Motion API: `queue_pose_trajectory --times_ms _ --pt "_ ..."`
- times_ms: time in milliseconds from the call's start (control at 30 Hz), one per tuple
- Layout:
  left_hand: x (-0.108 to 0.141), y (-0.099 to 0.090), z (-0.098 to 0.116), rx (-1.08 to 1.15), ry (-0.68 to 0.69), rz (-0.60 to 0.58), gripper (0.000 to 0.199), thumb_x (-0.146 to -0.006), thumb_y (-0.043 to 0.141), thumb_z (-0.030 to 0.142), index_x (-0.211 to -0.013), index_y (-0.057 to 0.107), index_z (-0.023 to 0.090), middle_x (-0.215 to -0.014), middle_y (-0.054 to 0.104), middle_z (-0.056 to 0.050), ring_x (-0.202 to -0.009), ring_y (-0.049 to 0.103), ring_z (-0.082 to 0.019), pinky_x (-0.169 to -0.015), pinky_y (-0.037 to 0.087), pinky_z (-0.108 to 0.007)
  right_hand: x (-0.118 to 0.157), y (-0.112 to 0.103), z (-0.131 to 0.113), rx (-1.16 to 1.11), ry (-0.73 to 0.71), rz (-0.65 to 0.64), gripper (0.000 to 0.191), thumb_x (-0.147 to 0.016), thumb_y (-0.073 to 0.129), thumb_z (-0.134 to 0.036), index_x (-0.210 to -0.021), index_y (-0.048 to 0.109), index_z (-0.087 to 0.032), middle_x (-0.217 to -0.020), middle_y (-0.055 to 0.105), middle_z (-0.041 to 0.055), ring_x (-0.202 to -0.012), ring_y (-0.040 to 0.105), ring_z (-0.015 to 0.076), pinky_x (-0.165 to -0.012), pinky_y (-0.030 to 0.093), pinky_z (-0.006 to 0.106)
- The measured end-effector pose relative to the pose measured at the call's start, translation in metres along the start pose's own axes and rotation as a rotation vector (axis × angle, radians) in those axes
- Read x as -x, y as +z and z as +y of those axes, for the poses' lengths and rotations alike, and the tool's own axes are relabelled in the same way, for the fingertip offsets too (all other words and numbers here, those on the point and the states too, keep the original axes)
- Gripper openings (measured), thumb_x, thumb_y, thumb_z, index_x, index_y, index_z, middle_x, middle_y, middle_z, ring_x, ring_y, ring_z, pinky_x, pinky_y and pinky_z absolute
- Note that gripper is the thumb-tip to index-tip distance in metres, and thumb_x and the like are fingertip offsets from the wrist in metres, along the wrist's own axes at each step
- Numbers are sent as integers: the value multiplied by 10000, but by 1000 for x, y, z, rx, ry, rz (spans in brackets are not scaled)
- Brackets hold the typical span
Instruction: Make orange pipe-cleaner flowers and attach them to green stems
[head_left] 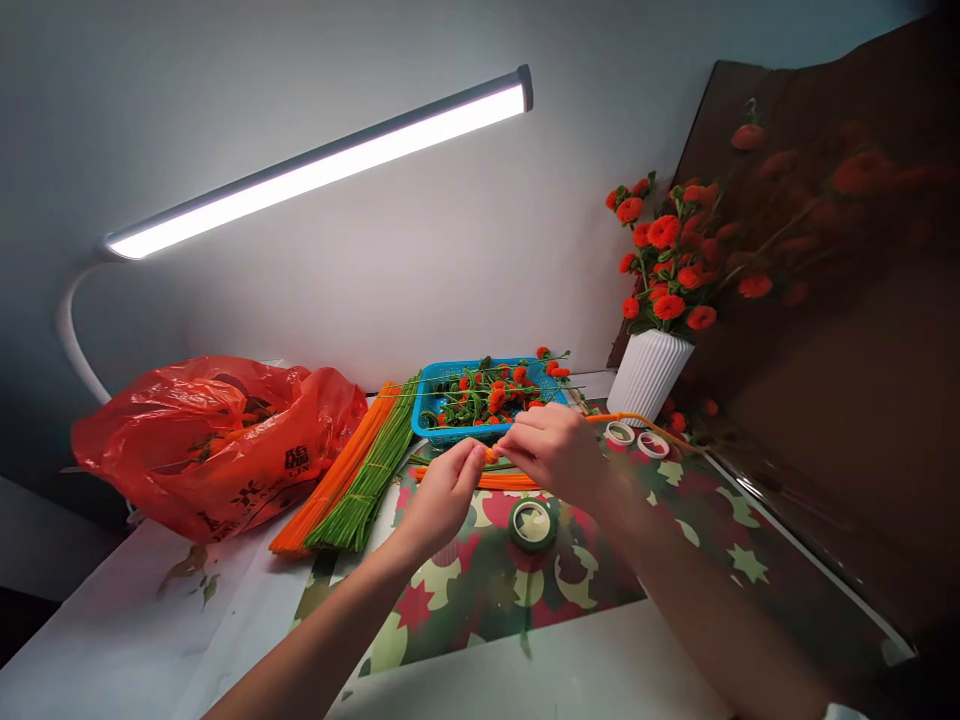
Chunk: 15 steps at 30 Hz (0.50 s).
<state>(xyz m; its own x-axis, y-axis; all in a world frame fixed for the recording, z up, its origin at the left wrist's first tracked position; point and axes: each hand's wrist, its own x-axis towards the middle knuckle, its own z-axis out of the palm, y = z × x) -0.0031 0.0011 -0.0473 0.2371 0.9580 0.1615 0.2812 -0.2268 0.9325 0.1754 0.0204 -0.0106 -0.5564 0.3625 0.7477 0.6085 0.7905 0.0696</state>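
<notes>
Both hands meet above the patterned mat, around an orange pipe cleaner (649, 424). A small orange bunched part of it shows between the fingertips, and its long free end runs out to the right behind my right hand. My left hand (452, 482) pinches the bunched part between thumb and forefinger. With fingers bent, my right hand (553, 448) grips the pipe cleaner from the other side. Just beneath the hands lie loose orange pipe cleaners (510, 482). A roll of green tape (533, 524) rests on the mat nearer to me.
Behind the hands stands a blue basket (442, 434) of orange flowers and green stems. Orange bundles (341, 465) and green bundles (367, 480) lie left, beside a red plastic bag (292, 430). Two tape rolls (652, 445) and a white vase (649, 375) of flowers stand right. A lamp (322, 165) hangs above.
</notes>
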Motion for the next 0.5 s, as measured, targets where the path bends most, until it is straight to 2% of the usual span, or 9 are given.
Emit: queue_pose_trajectory --times_ms 100,200,267,333,367,433,500 --pt "2 0 6 140 -38 28 331 -929 336 468 -715 357 216 -593 265 77 -506 192 -98 -471 209 -228 -1 1 -7 -140 74 83 322 -932 540 -263 -631 603 -170 -568 580 5 -569 493 123 -579 325 272" --pt "5 0 13 246 -46 -4 329 -917 337 495 -727 329 227 -573 213 98 -481 118 -87 -442 177 -219 -1 0 -8 -527 275 103 272 -881 611 -320 -656 627 -169 -563 566 -7 -519 471 103 -524 358 244" --pt "5 -1 13 287 -29 -34 349 -909 339 528 -728 316 231 -572 196 103 -481 103 -86 -441 172 -214 0 1 -2 -812 447 61 286 -827 664 -388 -657 627 -161 -567 550 -13 -479 434 86 -456 331 226" --pt "4 -3 12 299 -6 -81 379 -901 338 568 -728 320 231 -566 194 103 -480 112 -88 -448 176 -214 3 3 11 -1033 587 -55 346 -758 712 -469 -648 623 -152 -548 507 -29 -457 387 74 -419 290 215" --pt "4 -5 11 292 5 -116 395 -894 346 588 -730 339 228 -558 205 102 -477 127 -88 -453 179 -216 5 5 18 -1124 622 -162 372 -732 725 -498 -655 631 -146 -547 502 -31 -465 392 74 -423 293 213" --pt "2 -12 10 251 19 -212 423 -867 409 610 -723 413 212 -539 259 93 -476 183 -88 -464 192 -224 9 7 33 -1197 607 -424 385 -689 755 -505 -670 665 -131 -570 526 -24 -502 426 80 -460 325 215" --pt "1 -19 10 176 26 -318 415 -835 522 571 -688 497 183 -539 340 67 -497 256 -92 -482 209 -237 12 7 42 -1138 569 -638 367 -693 759 -485 -712 701 -124 -571 553 -19 -527 460 91 -480 333 216"
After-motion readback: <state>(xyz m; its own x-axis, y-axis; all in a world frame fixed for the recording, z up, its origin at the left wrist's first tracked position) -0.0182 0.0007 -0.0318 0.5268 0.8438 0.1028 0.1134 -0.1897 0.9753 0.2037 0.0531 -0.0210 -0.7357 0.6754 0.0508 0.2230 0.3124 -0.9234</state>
